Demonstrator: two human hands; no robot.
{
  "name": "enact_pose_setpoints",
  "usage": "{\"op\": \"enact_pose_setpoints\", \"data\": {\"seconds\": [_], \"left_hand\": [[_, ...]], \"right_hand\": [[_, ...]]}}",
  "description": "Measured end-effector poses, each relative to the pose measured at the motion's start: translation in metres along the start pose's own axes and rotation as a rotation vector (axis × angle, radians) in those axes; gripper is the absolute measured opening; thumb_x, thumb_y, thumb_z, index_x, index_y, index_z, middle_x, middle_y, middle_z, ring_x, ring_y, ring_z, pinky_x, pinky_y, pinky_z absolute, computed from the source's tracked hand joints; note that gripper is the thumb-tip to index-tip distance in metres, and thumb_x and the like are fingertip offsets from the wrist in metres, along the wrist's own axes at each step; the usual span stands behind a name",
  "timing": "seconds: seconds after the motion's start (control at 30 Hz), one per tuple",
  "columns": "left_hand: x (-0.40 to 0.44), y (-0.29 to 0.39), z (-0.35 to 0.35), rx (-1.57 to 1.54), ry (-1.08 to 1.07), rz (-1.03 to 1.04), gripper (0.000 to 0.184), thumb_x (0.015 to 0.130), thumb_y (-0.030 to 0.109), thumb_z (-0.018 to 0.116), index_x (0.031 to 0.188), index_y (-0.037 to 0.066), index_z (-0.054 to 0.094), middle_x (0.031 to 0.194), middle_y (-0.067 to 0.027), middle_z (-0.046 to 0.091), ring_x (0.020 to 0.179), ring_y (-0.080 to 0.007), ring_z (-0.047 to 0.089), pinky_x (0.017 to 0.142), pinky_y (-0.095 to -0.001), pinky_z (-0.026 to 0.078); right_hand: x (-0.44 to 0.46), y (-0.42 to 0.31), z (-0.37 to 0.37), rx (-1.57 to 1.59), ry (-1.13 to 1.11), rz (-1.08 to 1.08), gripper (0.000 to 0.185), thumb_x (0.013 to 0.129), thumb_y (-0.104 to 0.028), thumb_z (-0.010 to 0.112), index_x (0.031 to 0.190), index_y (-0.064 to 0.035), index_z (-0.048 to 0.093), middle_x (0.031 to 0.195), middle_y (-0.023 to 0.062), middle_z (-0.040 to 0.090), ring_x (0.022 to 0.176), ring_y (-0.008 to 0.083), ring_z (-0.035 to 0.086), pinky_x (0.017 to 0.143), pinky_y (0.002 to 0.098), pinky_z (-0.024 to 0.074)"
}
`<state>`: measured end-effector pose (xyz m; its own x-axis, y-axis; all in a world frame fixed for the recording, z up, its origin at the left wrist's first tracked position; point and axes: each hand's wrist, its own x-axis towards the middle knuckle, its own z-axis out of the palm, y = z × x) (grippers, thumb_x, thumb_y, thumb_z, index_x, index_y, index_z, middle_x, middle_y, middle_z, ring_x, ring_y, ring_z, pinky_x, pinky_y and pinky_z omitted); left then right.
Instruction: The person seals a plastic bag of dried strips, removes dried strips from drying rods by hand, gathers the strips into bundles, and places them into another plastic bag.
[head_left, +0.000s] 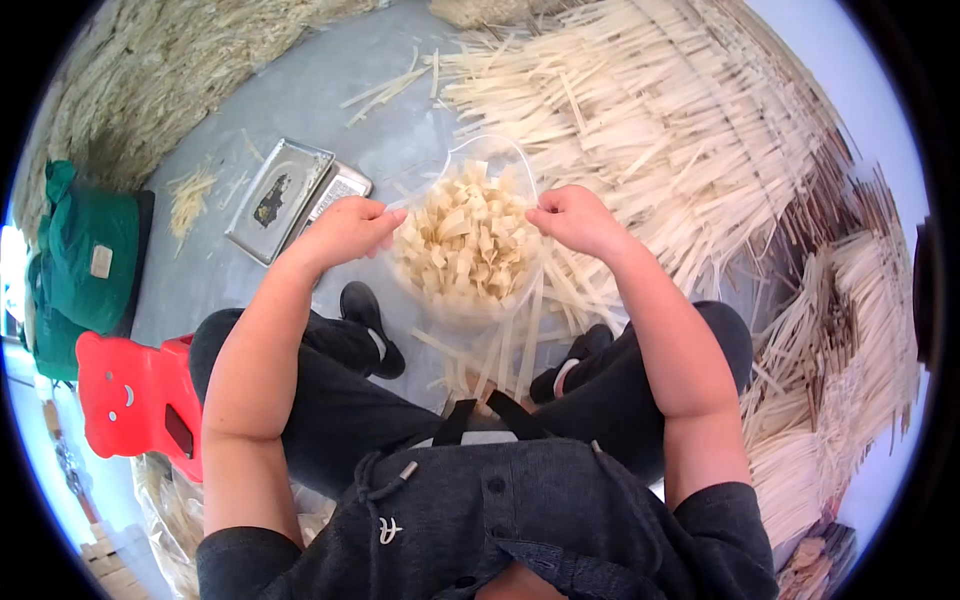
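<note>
Between my hands is a clear plastic bag [440, 313] filled with pale, flat strips [468, 235] standing on end, their tops showing at the mouth. My left hand [358, 228] pinches the bag's rim on the left side. On the opposite side my right hand [573, 217], fingers closed, grips the rim too. The far edge of the bag stands up as a loose, see-through loop. Both hands are at about the same height, with the strips below and between them.
A metal-topped scale [283, 200] sits on the grey floor, left of the bag. Long pale strips [650, 150] lie heaped at the right. At the left are a red plastic chair [135, 395] with a dark phone-like object on it and a green bag [90, 265].
</note>
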<state>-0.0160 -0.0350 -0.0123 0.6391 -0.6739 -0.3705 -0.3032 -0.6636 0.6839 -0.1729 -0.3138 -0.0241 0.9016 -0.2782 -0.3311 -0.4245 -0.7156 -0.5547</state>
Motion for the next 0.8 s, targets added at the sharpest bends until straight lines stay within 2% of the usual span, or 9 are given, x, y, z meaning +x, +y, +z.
{"op": "enact_pose_setpoints", "data": {"seconds": [0.03,0.13,0.23,0.27,0.33,0.43,0.5,0.6,0.8], "left_hand": [[-0.002,0.007,-0.007,-0.004,0.015,0.004,0.046,0.093,0.042,0.057,0.067,0.003,0.061,0.062,-0.0012,0.059,0.055,-0.0086,0.054,0.051,-0.0272,0.043],[-0.027,0.026,-0.035,-0.417,0.265,0.038,0.043,0.091,0.043,0.058,0.064,0.01,0.06,0.058,0.0029,0.053,0.055,-0.0083,0.05,0.053,-0.0243,0.04],[-0.02,0.014,-0.046,-0.462,0.308,0.083,0.043,0.091,0.043,0.059,0.063,0.011,0.059,0.057,0.0029,0.052,0.054,-0.0076,0.047,0.052,-0.0238,0.038],[-0.015,0.014,-0.047,-0.414,0.366,0.126,0.043,0.091,0.044,0.059,0.062,0.011,0.059,0.057,0.0022,0.051,0.053,-0.0077,0.046,0.052,-0.0241,0.036],[0.007,-0.005,-0.031,-0.305,0.361,0.046,0.045,0.09,0.045,0.059,0.061,0.011,0.058,0.057,0.0021,0.051,0.053,-0.0075,0.044,0.051,-0.024,0.034],[0.024,-0.022,-0.007,-0.21,0.336,-0.024,0.048,0.09,0.047,0.059,0.06,0.009,0.058,0.056,0.0014,0.05,0.052,-0.0082,0.044,0.051,-0.0248,0.034],[0.021,-0.017,-0.014,-0.233,0.321,-0.017,0.05,0.09,0.048,0.058,0.06,0.008,0.058,0.055,0.0007,0.05,0.053,-0.0091,0.045,0.051,-0.0258,0.034],[-0.014,0.015,-0.046,-0.401,0.469,0.038,0.053,0.09,0.051,0.055,0.061,0.007,0.059,0.056,0.0022,0.052,0.049,-0.0092,0.045,0.047,-0.0263,0.035],[0.01,-0.012,-0.019,0.118,0.375,-0.089,0.061,0.091,0.056,0.051,0.057,0.006,0.06,0.049,-0.0004,0.05,0.045,-0.0122,0.046,0.047,-0.0279,0.037]], "right_hand": [[0.001,-0.009,-0.004,0.076,0.116,-0.176,0.03,0.082,-0.031,0.063,0.078,-0.0012,0.067,0.068,0.0152,0.065,0.073,0.0291,0.066,0.068,0.0385,0.0509],[-0.007,-0.04,-0.022,0.352,0.363,-0.243,0.035,0.086,-0.036,0.062,0.081,-0.0015,0.067,0.07,0.0099,0.065,0.064,0.0194,0.06,0.065,0.0352,0.0479],[-0.009,-0.061,-0.039,0.659,0.28,-0.309,0.038,0.087,-0.039,0.062,0.082,-0.0013,0.067,0.068,0.008,0.064,0.063,0.0156,0.056,0.065,0.0343,0.0466],[0.002,-0.056,-0.031,0.652,0.278,-0.319,0.038,0.087,-0.039,0.062,0.082,-0.0013,0.067,0.068,0.008,0.064,0.063,0.0156,0.056,0.065,0.0343,0.0466],[0.033,-0.029,0.004,0.372,0.284,-0.172,0.035,0.089,-0.035,0.064,0.072,-0.0053,0.064,0.064,-0.0044,0.056,0.057,0.0076,0.045,0.055,0.0252,0.0391],[0.043,-0.017,0.024,0.217,0.262,-0.214,0.041,0.088,-0.039,0.061,0.069,-0.0033,0.064,0.063,0.0051,0.062,0.06,0.0138,0.053,0.061,0.0355,0.0444],[0.041,-0.032,0.011,0.264,0.318,-0.249,0.042,0.089,-0.038,0.06,0.063,-0.005,0.062,0.06,0.0018,0.059,0.057,0.0119,0.05,0.057,0.0333,0.0417],[0.019,-0.059,-0.019,0.742,0.328,-0.346,0.041,0.09,-0.035,0.062,0.062,-0.0045,0.061,0.058,-0.0021,0.055,0.055,0.0083,0.046,0.054,0.0249,0.0375],[0.045,-0.022,0.028,0.37,0.293,-0.228,0.04,0.09,-0.035,0.062,0.066,-0.0036,0.063,0.059,0.0001,0.056,0.056,0.01,0.048,0.056,0.0277,0.0408]]}}
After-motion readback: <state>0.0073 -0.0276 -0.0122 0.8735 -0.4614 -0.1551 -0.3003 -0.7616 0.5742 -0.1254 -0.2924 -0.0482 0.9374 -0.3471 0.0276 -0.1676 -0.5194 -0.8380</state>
